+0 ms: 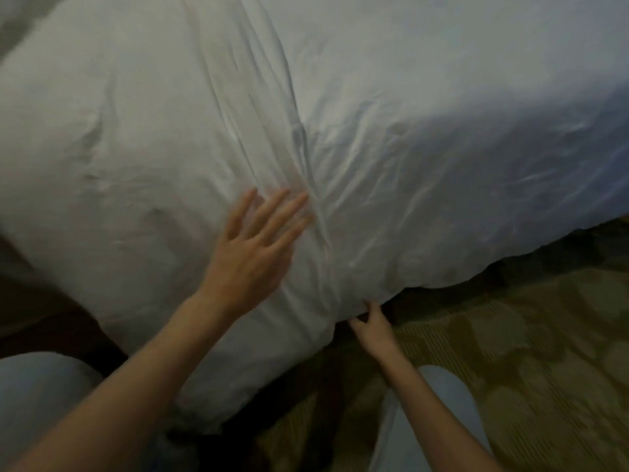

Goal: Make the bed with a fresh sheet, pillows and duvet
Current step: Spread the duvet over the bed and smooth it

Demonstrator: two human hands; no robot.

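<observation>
The left hand (pixel 253 247) lies flat, fingers spread, on the creased white fabric duvet (pixel 374 107). Near the patterned olive carpet (pixel 510 352), the right hand (pixel 372 330) seems to pinch the duvet's near hanging edge, though blur hides the fingertips.

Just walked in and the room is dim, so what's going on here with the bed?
A person is making the bed. Their left hand lies flat, fingers spread, on the white duvet, smoothing a bunch of creases that runs up its middle. Their right hand is down at the duvet's hanging lower edge, fingers at or under the hem; whether it grips is hard to tell. The duvet already covers the bed and drapes over the side toward the patterned carpet.
</observation>
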